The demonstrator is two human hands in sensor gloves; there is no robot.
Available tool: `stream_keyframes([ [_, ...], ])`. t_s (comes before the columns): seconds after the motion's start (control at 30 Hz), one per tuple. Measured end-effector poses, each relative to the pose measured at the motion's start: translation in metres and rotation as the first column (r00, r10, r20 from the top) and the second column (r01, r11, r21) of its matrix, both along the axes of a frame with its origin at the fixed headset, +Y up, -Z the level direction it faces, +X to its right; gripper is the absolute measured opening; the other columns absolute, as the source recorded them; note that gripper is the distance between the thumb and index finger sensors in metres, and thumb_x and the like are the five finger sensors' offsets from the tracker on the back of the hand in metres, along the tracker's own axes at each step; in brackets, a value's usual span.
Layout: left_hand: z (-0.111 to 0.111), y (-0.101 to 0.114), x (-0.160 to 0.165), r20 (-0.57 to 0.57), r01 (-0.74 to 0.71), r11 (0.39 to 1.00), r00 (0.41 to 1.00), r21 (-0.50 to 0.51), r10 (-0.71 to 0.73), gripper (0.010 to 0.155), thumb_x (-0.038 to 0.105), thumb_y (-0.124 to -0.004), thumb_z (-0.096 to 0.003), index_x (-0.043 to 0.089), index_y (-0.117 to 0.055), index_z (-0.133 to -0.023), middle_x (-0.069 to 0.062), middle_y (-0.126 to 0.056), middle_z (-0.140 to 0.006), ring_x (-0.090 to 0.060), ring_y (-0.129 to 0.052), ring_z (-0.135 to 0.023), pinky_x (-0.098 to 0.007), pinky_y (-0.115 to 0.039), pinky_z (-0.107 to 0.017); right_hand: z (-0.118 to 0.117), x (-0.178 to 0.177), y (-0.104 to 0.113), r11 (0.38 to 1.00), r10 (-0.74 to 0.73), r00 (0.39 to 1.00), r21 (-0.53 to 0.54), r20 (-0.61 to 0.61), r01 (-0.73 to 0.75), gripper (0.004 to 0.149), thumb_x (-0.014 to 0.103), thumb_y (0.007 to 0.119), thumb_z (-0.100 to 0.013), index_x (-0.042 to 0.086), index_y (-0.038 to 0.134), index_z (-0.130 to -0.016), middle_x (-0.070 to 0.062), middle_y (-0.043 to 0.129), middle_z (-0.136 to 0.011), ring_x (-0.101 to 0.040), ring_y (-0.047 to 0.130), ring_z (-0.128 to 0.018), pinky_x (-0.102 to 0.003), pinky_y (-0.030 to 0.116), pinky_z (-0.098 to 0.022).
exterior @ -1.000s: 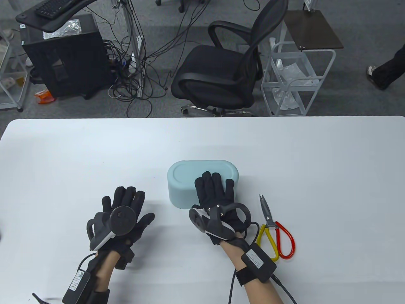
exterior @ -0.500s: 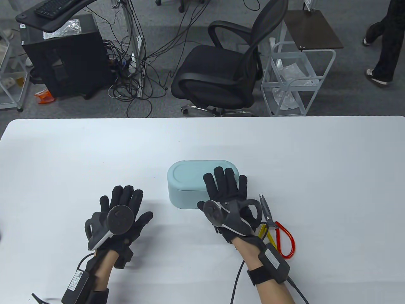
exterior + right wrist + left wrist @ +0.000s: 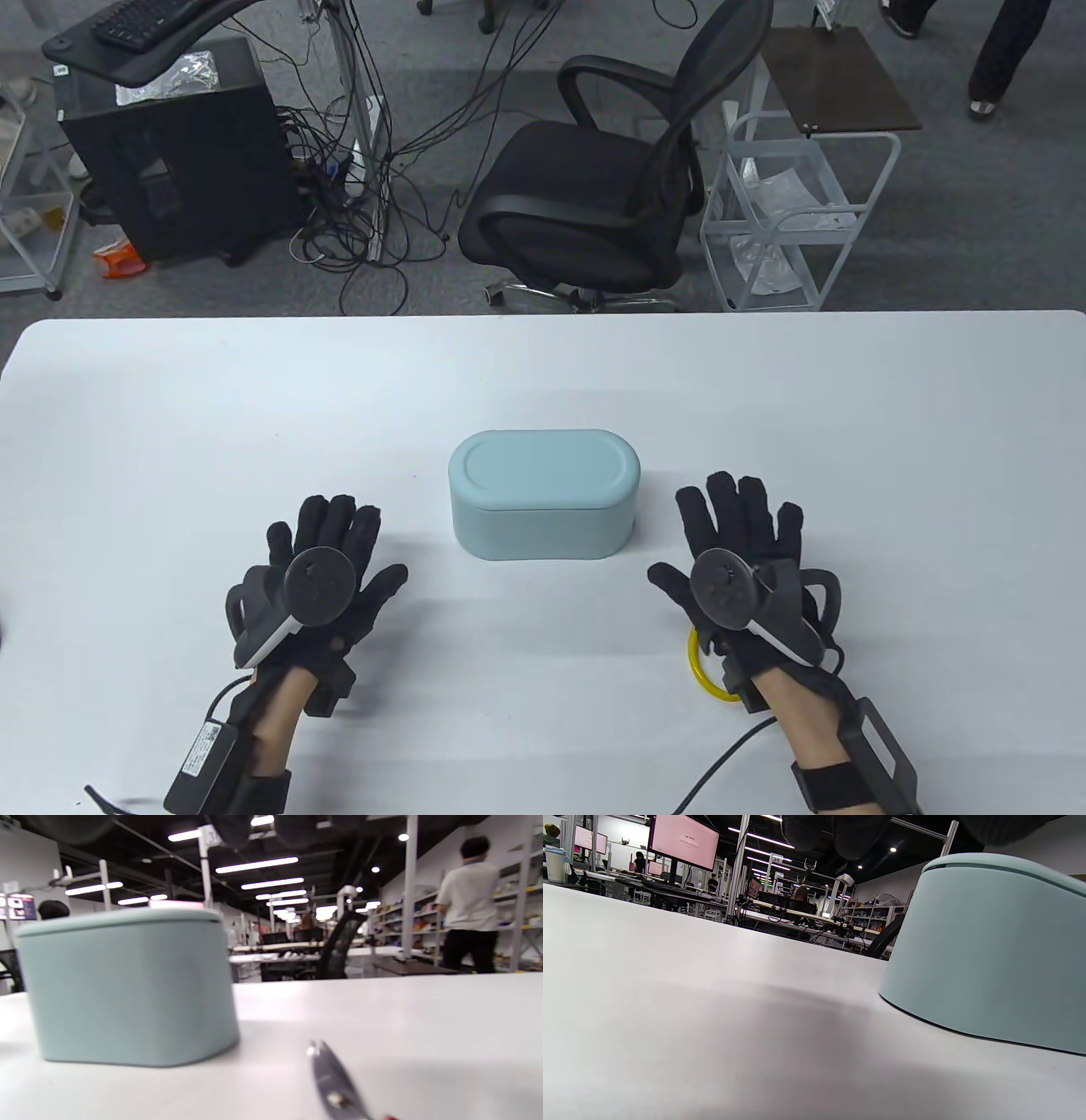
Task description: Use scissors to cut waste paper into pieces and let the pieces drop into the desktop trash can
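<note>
The pale green desktop trash can (image 3: 543,495) stands mid-table with its lid closed; it also fills the right of the left wrist view (image 3: 988,950) and the left of the right wrist view (image 3: 127,984). My right hand (image 3: 742,531) lies flat with spread fingers over the scissors, to the can's right. Only the scissors' yellow handle loop (image 3: 704,671) shows in the table view; their closed blades (image 3: 335,1082) show in the right wrist view. My left hand (image 3: 327,531) rests flat and empty, left of the can. No paper is in view.
The white table (image 3: 170,424) stretches wide behind and beside the can. Beyond its far edge stand a black office chair (image 3: 594,187), a white wire cart (image 3: 789,212) and a dark computer case (image 3: 170,144) with cables. A person's legs (image 3: 1001,51) are at top right.
My right hand has lifted off the trash can lid and moved right, now covering the scissors. The left hand has barely shifted. The person in the background walked farther away.
</note>
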State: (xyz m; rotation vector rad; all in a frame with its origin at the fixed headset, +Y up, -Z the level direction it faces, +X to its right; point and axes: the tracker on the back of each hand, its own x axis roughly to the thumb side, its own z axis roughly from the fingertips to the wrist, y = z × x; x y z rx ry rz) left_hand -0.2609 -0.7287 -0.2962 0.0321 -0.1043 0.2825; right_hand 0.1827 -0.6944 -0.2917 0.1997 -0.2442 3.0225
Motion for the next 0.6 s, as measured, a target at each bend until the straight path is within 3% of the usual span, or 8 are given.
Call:
stream_keyframes([
  [0.33, 0.001, 0.000, -0.002, -0.014, -0.003, 1.000, 1.000, -0.005, 0.003, 0.084, 0.069, -0.061, -0.0450, 0.026, -0.048, -0.115, -0.007, -0.042, -0.125, -0.039, -0.029, -0.115, -0.066, -0.025, -0.076, 0.011, 0.063, -0.040, 0.995, -0.030, 0.991, -0.086, 0.130, 0.042, 0.084, 0.071, 0.054, -0.037, 0.030, 0.038, -0.108, -0.010, 0.036, -0.121, -0.044, 0.033, -0.109, -0.073, 0.029, -0.074],
  [0.6, 0.002, 0.002, -0.004, -0.026, -0.010, 1.000, 1.000, 0.006, 0.010, 0.083, 0.069, -0.061, -0.0449, 0.026, -0.048, -0.115, -0.007, -0.042, -0.125, -0.039, -0.029, -0.115, -0.066, -0.025, -0.076, 0.023, 0.066, -0.051, 0.992, -0.049, 0.995, -0.109, 0.091, 0.059, 0.083, 0.072, 0.051, -0.036, 0.034, 0.033, -0.108, -0.008, 0.036, -0.121, -0.044, 0.032, -0.109, -0.073, 0.029, -0.074],
])
